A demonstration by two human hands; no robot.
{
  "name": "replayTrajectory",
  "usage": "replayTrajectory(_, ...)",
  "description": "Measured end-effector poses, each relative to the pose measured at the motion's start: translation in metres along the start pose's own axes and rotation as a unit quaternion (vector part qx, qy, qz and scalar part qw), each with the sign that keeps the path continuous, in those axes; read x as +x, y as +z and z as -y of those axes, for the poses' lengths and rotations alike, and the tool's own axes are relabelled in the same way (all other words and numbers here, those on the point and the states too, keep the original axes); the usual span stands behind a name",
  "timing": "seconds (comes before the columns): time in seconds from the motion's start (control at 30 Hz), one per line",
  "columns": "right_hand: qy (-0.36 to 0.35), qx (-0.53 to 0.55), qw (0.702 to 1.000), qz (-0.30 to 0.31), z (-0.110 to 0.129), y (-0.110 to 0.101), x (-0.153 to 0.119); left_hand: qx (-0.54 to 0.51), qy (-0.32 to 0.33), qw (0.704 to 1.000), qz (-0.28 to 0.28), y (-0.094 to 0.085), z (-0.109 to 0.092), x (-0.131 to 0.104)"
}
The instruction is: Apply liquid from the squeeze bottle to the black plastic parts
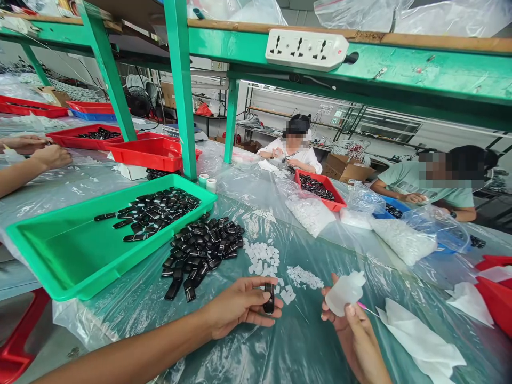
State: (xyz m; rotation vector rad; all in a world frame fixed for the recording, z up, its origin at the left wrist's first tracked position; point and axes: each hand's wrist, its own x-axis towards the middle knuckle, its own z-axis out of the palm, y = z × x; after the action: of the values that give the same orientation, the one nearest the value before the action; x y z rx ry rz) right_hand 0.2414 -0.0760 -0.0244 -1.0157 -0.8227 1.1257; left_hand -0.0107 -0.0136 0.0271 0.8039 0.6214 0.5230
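Note:
My left hand (pixel 244 301) is closed on a small glossy black part (pixel 269 298), held upright between thumb and fingers above the table. In my right hand (pixel 352 325) is a translucent white squeeze bottle (pixel 344 293), tilted. A pink piece with a thin needle-like tip (pixel 363 306) sticks out by my right thumb; whether it joins the bottle I cannot tell. Just beyond my left hand lie flat white pieces (pixel 262 257) and a patch of smaller white bits (pixel 304 277). To the left is a heap of similar black parts (pixel 200 250).
A green tray (pixel 60 234) with black parts stands on the left. Crumpled white tissue (pixel 420 341) lies at right. Green shelf posts (pixel 182 96) rise behind. Two people sit opposite, near a red tray (pixel 338 200) and bags of white pieces (pixel 310 213); another person's hands (pixel 50 157) are far left.

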Motion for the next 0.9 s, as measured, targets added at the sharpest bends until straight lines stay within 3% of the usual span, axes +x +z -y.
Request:
replayTrajectory(0.1, 0.003, 0.076, 0.997, 0.012, 0.004, 0.016, -0.005, 0.077, 0.026, 0.997, 0.012, 0.006, 0.003, 0.006)
replayTrajectory(0.23, 0.02, 0.151, 0.987, 0.04, 0.007, 0.028, -0.009, 0.197, 0.093, 0.976, -0.024, 0.015, 0.014, 0.017)
replayTrajectory(0.47, 0.069, 0.263, 0.962, 0.019, 0.003, 0.027, -0.006, 0.297, 0.174, 0.938, -0.04, 0.011, 0.036, 0.033)
replayTrajectory(0.7, 0.121, 0.302, 0.943, -0.068, -0.008, 0.023, -0.004, 0.296, 0.172, 0.939, -0.028, 0.005, 0.038, 0.038)
replayTrajectory(0.9, 0.145, 0.247, 0.956, -0.066, -0.016, 0.029, -0.004, 0.299, 0.171, 0.938, -0.019, 0.006, 0.035, 0.037)
